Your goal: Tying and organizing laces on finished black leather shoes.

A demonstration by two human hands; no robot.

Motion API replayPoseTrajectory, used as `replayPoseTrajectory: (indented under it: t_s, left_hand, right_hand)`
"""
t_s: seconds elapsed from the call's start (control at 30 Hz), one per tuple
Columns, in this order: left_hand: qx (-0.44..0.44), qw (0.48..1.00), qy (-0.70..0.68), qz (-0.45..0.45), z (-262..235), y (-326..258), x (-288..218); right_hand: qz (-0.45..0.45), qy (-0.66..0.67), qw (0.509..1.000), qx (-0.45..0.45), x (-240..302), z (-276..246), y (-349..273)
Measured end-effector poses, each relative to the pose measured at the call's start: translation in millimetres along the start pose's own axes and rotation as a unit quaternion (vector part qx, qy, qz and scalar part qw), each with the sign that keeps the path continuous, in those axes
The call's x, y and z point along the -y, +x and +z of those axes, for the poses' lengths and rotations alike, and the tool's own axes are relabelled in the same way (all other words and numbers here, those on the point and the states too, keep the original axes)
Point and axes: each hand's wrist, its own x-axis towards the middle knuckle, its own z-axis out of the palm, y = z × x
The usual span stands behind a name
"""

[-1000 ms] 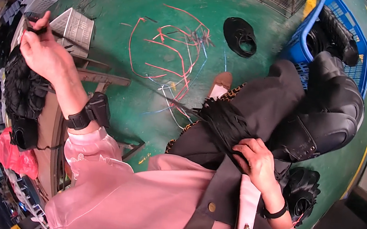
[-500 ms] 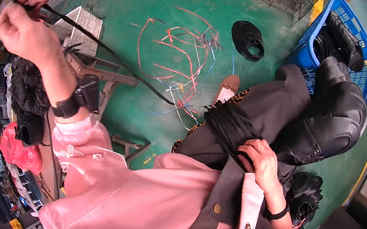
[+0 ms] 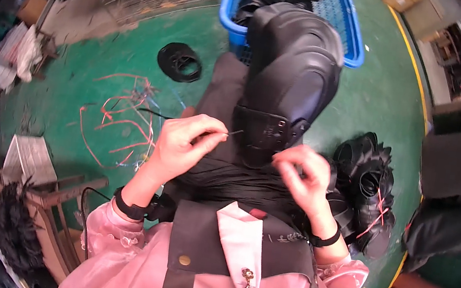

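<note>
My left hand (image 3: 186,142) is closed in a pinch on a thin black cord (image 3: 155,112). The cord trails off to the left, and a fine end pokes out past the fingertips. A stack of black moulded knee pads (image 3: 291,75) leans from my lap toward the blue basket. Its lower end, with eyelets in a flat panel, lies between my hands. My right hand (image 3: 304,174) has thumb and fingers drawn together beside that lower edge; what they hold, if anything, is too small to tell. Across my lap lies a bundle of black cords (image 3: 231,177).
Beyond the pads stands a blue plastic basket (image 3: 349,45) holding more black pads. A loose black piece (image 3: 180,62) and tangled red and blue strings (image 3: 120,121) lie on the green floor. Right of me is a pile of black pads (image 3: 364,188); a wooden bench (image 3: 49,200) stands left.
My left hand has come from far left to the middle with the cord. My right hand has left the cord bundle and moved up beside the knee pads. The view has turned right.
</note>
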Motion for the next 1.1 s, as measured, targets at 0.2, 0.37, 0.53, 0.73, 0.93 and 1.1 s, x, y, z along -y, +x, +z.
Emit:
replayPoseTrajectory:
  t_s: [0.2, 0.37, 0.53, 0.73, 0.93, 1.1]
  left_hand:
    - [0.024, 0.994, 0.093, 0.056, 38, 34, -19]
    - [0.013, 0.986, 0.143, 0.079, 42, 44, -25]
    - [-0.030, 0.970, 0.204, 0.131, 44, 48, -23]
    - [-0.028, 0.966, 0.223, 0.128, 42, 45, -14]
    - [-0.036, 0.977, 0.195, 0.077, 36, 38, -6]
    - [-0.048, 0.980, 0.179, 0.077, 40, 37, -2]
  right_hand:
    - [0.060, -0.081, 0.967, -0.235, -32, -19, -4]
    - [-0.013, -0.241, 0.959, -0.149, -24, -5, 16]
    - [-0.014, -0.221, 0.968, -0.121, -23, 4, 21]
    - [-0.012, -0.215, 0.972, -0.098, -21, 8, 28]
    - [-0.012, -0.190, 0.976, -0.104, -27, 9, 28]
    - [-0.011, -0.206, 0.974, -0.091, -26, 8, 31]
